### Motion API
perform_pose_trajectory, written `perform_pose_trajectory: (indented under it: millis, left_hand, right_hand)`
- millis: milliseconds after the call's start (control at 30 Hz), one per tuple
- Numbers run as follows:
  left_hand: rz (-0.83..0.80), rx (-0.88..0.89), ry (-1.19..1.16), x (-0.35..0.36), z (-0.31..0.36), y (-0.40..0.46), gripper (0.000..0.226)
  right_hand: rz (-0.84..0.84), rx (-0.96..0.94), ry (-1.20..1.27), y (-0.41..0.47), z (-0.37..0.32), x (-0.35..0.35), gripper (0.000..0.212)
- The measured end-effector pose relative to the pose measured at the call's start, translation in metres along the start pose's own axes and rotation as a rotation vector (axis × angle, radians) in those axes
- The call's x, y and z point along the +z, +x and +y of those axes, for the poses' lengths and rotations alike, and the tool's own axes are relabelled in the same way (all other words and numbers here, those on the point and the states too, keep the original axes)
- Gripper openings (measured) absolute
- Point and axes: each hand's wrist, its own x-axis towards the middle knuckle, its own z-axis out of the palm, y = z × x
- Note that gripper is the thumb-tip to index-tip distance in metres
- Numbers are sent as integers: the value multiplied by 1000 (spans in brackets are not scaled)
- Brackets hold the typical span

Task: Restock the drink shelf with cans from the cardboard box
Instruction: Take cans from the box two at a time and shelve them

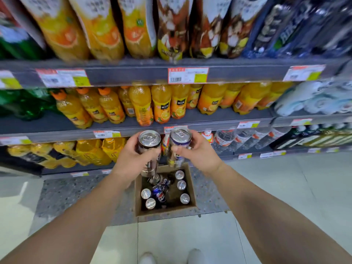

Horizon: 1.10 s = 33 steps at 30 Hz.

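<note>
**Two cans held above the open box**

A dark brown can (pixel 148 149) is gripped in the left hand (pixel 131 164), the fingers curled round its body and the thumb laid along the near side. A purple-and-silver can (pixel 179 145) is gripped in the right hand (pixel 200 155), the thumb pressed on its near side and the fingers wrapped behind it. Both cans are held upright, just beside each other, tops toward the camera, in front of the lower shelf edge (pixel 76 135).

The cardboard box (pixel 190 185) is seen on the floor directly below the hands, near the foot of the shelving. Several cans (pixel 182 184) are left inside it, most standing upright along the sides, while a blue one (pixel 159 194) lies tilted in the middle.

Orange juice bottles (pixel 162 103) are ranged on the middle shelf beyond the hands, and water bottles (pixel 240 140) are seen on the lower shelf to the right.
</note>
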Motion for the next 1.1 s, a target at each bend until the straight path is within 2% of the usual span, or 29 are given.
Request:
perform_pose_trajectory:
  millis: [200,433,533,833,1000,1033,1100]
  left_hand:
    - [-101,82,38,-19,89,-28,58]
    - [-191,237,145,-3,194,-55,61]
    - [-216,274,179,15,223,-59,54]
    - [-344,472,260,162,313,-87,43]
    - [-399,533,225,285,354,-113,34]
    - [-413,538,212,310,362,-118,36]
    - [-446,533,175,360,377,-127,57]
  right_hand:
    - [40,-55,-58,-48,-97,-23,52]
    - [178,-158,-36,-107,-181,-61,49]
    - [234,-184,-25,-120,-198,-81,52]
    - [415,-243,39,-191,-236,-229,53]
    - [556,-266,1,-250,-247,-352,53]
    - [586,-272,-12,-263,-249,-377,56]
    - [638,-276,-36,-290,-255,-426,60]
